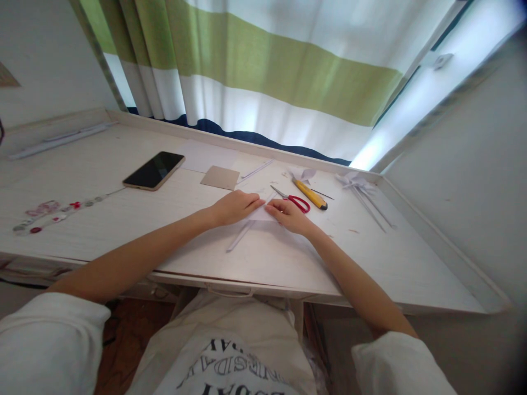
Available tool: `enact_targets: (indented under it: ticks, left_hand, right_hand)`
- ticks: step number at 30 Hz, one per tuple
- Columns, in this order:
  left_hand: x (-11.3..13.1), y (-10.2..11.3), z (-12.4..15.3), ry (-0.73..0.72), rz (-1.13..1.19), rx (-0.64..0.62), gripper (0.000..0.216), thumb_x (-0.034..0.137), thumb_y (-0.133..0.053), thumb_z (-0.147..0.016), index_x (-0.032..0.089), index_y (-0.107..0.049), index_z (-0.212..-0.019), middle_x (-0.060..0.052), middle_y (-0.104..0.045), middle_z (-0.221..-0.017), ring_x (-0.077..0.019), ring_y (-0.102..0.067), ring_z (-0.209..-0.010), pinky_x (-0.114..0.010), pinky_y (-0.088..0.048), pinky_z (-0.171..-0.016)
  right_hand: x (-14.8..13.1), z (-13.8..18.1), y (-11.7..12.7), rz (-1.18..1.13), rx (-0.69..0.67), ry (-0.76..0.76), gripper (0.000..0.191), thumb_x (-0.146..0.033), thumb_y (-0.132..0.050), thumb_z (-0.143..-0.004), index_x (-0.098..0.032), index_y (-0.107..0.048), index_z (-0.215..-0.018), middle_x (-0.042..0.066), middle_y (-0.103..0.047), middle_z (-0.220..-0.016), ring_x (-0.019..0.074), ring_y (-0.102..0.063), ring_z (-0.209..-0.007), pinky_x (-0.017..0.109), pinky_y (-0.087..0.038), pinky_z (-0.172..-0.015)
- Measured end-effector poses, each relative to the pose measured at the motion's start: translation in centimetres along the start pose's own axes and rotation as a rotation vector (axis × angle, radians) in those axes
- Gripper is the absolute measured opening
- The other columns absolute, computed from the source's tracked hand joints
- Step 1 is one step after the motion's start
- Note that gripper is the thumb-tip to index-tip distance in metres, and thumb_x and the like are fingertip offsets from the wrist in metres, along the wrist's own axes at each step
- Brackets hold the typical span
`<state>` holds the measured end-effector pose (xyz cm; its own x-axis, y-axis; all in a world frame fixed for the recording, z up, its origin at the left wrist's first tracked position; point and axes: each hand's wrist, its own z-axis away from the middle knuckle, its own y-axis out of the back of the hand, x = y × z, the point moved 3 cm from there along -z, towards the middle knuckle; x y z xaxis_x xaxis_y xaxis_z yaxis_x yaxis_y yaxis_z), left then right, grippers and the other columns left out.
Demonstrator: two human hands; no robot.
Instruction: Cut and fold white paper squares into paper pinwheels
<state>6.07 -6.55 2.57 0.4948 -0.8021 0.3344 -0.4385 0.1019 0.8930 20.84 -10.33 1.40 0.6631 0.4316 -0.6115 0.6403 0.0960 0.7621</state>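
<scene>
A small sheet of white paper [263,213] is pinched between my two hands, just above the white desk. My left hand [236,207] closes on its left side, thumb and forefinger together. On its right side, my right hand [290,215] grips with thumb and bent fingers. Both sets of fingertips nearly meet. Below the paper lies a thin rolled paper stick [239,237]. Red-handled scissors [300,203] rest right behind my right hand, with a yellow utility knife [310,194] beside them.
A phone [155,170] and a square of brown card [220,178] lie to the left. Further left is a beaded string [61,211]. Paper pinwheels [357,184] with sticks sit at the right. A striped curtain [263,66] hangs behind the desk [123,230].
</scene>
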Motion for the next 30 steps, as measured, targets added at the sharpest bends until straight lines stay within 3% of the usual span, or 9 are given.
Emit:
enact_targets:
  ticks: [8,16,25,30]
  left_hand:
    - [-0.2,-0.3,0.1,0.008,-0.121,0.019,0.038,0.040,-0.026,-0.087,0.016,-0.054,-0.078,-0.005,-0.053,-0.058,-0.0176,-0.048,-0.053,-0.026,-0.026,-0.052]
    - [0.2,0.2,0.1,0.012,-0.045,0.048,0.033,0.038,-0.031,-0.086,0.017,-0.054,-0.075,-0.003,-0.052,-0.057,-0.0160,-0.047,-0.053,-0.025,-0.023,-0.051]
    - [-0.7,0.5,0.0,0.102,0.325,0.109,0.036,0.043,-0.039,-0.082,0.015,-0.048,-0.060,0.003,-0.046,-0.049,-0.0107,-0.048,-0.050,-0.021,-0.032,-0.051]
    - [-1.9,-0.1,-0.6,0.232,0.655,0.105,0.042,0.051,-0.038,-0.079,0.013,-0.052,-0.071,-0.004,-0.060,-0.067,-0.0114,-0.057,-0.055,-0.020,-0.042,-0.047]
  right_hand:
    - [-0.2,-0.1,0.0,0.091,0.049,0.033,0.026,-0.034,-0.042,-0.086,-0.013,-0.053,-0.074,-0.003,-0.050,-0.063,0.0094,-0.049,-0.056,0.026,-0.041,-0.055]
    - [-0.5,0.0,0.0,0.100,0.065,0.044,0.028,-0.034,-0.041,-0.086,-0.013,-0.053,-0.072,-0.004,-0.048,-0.060,0.0090,-0.047,-0.054,0.025,-0.040,-0.054]
    - [0.2,-0.1,0.4,0.059,0.181,-0.028,0.024,-0.032,-0.045,-0.084,-0.012,-0.055,-0.076,-0.002,-0.054,-0.068,0.0101,-0.053,-0.060,0.027,-0.044,-0.058]
    - [1.4,-0.1,0.9,-0.061,0.327,-0.145,0.024,-0.033,-0.043,-0.086,-0.012,-0.055,-0.083,-0.001,-0.056,-0.071,0.0088,-0.053,-0.057,0.025,-0.045,-0.053]
